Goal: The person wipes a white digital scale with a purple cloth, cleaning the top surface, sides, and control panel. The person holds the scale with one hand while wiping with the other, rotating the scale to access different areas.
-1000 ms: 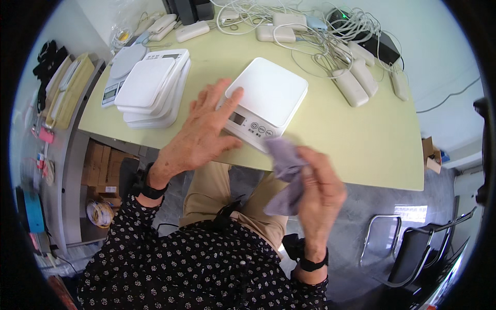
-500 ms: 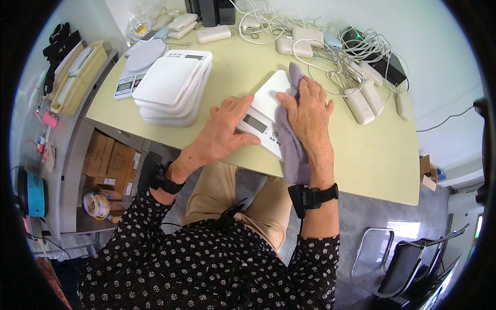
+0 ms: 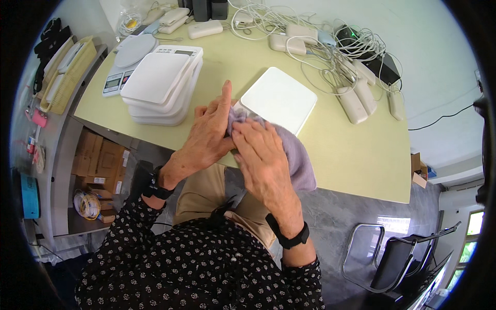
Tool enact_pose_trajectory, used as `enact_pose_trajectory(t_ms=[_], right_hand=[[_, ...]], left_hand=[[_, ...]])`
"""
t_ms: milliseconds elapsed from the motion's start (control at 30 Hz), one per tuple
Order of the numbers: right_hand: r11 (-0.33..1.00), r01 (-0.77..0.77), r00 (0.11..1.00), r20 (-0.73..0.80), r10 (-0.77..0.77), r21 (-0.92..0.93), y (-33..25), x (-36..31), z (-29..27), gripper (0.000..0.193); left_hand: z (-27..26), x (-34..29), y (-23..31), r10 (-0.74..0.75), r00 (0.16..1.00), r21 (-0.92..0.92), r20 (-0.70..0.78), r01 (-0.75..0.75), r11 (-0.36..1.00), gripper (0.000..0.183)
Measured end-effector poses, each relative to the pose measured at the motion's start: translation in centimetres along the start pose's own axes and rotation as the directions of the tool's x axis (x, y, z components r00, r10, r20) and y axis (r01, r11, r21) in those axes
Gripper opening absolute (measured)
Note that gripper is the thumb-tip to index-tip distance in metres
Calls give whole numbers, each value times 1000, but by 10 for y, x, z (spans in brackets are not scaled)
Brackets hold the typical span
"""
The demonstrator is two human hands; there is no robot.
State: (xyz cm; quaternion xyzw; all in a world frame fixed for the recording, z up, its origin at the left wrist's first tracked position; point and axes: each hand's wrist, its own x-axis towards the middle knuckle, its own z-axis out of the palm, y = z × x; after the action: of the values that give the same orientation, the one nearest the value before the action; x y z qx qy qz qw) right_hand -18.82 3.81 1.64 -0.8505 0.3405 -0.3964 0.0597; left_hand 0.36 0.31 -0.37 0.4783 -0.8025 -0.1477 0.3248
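Note:
A white kitchen scale (image 3: 279,98) lies on the table in front of me, its square platform bare and its front panel mostly covered. My left hand (image 3: 204,137) grips the scale's left corner, index finger pointing up and away; some fingertips are hidden. A purple-grey cloth (image 3: 300,163) is bunched over the front of the scale, and its loose end hangs past the near table edge. My right hand (image 3: 263,160) presses the cloth down there, fingers together and close to my left hand.
Left of my hands stands a stack of white scales (image 3: 160,82), with another round-topped scale (image 3: 135,50) behind it. White power adapters (image 3: 353,105) and tangled cables (image 3: 330,57) fill the back right. A yellow basket (image 3: 67,77) sits at far left, a metal-framed chair (image 3: 387,258) at lower right.
My right hand and the cloth have moved left from the scale's right side to its front panel. The scale has turned slightly. My left index finger now points up.

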Motion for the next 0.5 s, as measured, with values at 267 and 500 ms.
enact_pose_trajectory(t_ms=[267,500], right_hand=[[990,-122,956,-275,98,-72,-19,-56,-40,35],[852,-351,795,-357,490,387,-39,-87,-58,28]], left_hand=[[-52,52,30,-57,963,239,265,-8,971,79],[8,127,32,293,918,236,269,-357,904,73]])
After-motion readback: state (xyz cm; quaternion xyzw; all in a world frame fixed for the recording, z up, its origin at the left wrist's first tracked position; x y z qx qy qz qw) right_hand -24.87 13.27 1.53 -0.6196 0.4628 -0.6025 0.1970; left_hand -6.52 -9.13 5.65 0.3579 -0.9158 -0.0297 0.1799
